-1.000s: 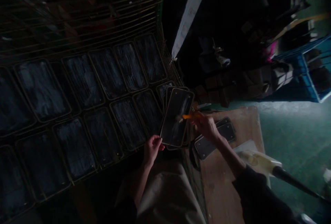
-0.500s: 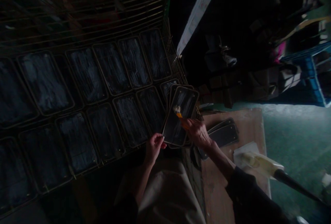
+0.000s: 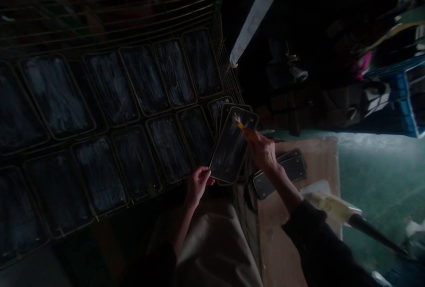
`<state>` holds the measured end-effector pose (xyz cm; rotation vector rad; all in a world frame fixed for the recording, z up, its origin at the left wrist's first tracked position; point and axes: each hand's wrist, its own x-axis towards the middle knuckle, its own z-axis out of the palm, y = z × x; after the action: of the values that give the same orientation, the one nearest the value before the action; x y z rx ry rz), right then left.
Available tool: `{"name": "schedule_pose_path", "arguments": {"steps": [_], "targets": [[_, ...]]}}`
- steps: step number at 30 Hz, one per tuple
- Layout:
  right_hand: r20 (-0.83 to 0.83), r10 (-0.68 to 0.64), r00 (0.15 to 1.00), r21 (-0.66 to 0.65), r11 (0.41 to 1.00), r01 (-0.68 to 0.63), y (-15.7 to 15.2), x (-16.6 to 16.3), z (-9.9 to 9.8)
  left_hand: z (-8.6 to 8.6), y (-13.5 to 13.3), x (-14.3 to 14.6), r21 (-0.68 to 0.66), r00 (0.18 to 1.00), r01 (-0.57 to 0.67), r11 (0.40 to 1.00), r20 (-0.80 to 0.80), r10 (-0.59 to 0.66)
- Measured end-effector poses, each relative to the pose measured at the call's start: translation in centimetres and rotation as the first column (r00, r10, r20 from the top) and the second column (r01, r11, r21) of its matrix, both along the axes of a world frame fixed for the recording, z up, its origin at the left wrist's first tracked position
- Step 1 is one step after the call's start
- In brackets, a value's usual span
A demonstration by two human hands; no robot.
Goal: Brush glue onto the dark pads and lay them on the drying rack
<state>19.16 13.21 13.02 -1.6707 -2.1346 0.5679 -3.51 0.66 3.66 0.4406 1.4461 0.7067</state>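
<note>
My left hand (image 3: 200, 185) pinches the lower left corner of a dark rectangular panel (image 3: 229, 154) with rounded corners. That panel lies tilted on top of a few similar ones. In my right hand (image 3: 262, 147) is a brush (image 3: 239, 124) with an orange handle and pale bristles. Its bristles touch the panel near the upper end, where faint whitish streaks show. Rows of like panels, many streaked white, such as this streaked panel (image 3: 58, 94), lie on a wire rack to the left.
Wire bars (image 3: 186, 4) rise behind the rows. On the right, a wooden board (image 3: 282, 242) bears more dark panels (image 3: 292, 165) and a pale yellowish container (image 3: 332, 203) with a dark handle-like part. A white post (image 3: 259, 13) slants at the top; a blue crate (image 3: 392, 101) stands far right.
My right hand has moved the brush up and to the right along the panel, towards its far end. The left hand keeps its hold on the corner.
</note>
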Motion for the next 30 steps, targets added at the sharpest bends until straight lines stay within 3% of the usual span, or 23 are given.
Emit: {"name": "schedule_pose_path", "arguments": {"steps": [2, 6, 10, 13, 17, 21, 25, 28, 30], "targets": [[0.03, 0.088, 0.996, -0.038, 0.995, -0.087, -1.4, -0.5, -0.9, -0.1, 0.0, 0.0, 0.002, 1.0, -0.004, 1.0, 0.005, 0.004], [-0.066, 0.22, 0.973, -0.195, 0.954, -0.228, -7.9, -2.7, -0.7, 0.1, 0.2, -0.1, 0.002, 1.0, 0.006, 1.0, -0.019, -0.006], [-0.202, 0.043, 0.978, -0.36, 0.926, -0.115, -13.3, -4.4, 0.7, 0.1, 0.2, -0.3, -0.016, 0.999, 0.037, 0.999, -0.022, -0.037], [-0.286, -0.137, 0.949, -0.503, 0.864, -0.027, -14.6, -4.4, 1.3, -0.1, 0.1, -0.3, -0.013, 0.999, 0.04, 0.999, -0.027, -0.04], [-0.328, -0.337, 0.882, -0.572, 0.814, 0.098, -12.5, -2.0, 0.4, -0.1, 0.2, -0.2, -0.023, 0.992, 0.094, 0.995, -0.087, -0.096], [-0.284, -0.398, 0.872, -0.383, 0.881, 0.277, -7.6, 1.6, -0.9, 0.4, 0.7, 0.0, -0.007, 0.989, 0.118, 0.993, -0.085, -0.119], [-0.158, -0.342, 0.926, -0.1, 0.939, 0.329, -2.9, 3.4, -0.9, 0.6, 0.7, 0.2, 0.02, 0.994, 0.085, 0.996, -0.066, -0.083], [-0.136, -0.223, 0.965, 0.03, 0.973, 0.229, -0.9, 3.1, -0.8, 0.3, 0.4, 0.4, 0.011, 0.998, 0.056, 0.998, -0.017, -0.056], [-0.114, -0.115, 0.987, 0.043, 0.992, 0.12, -0.9, 2.5, -0.9, 0.3, 0.2, 0.5, -0.024, 0.998, 0.048, 0.999, 0.033, -0.047]]}}
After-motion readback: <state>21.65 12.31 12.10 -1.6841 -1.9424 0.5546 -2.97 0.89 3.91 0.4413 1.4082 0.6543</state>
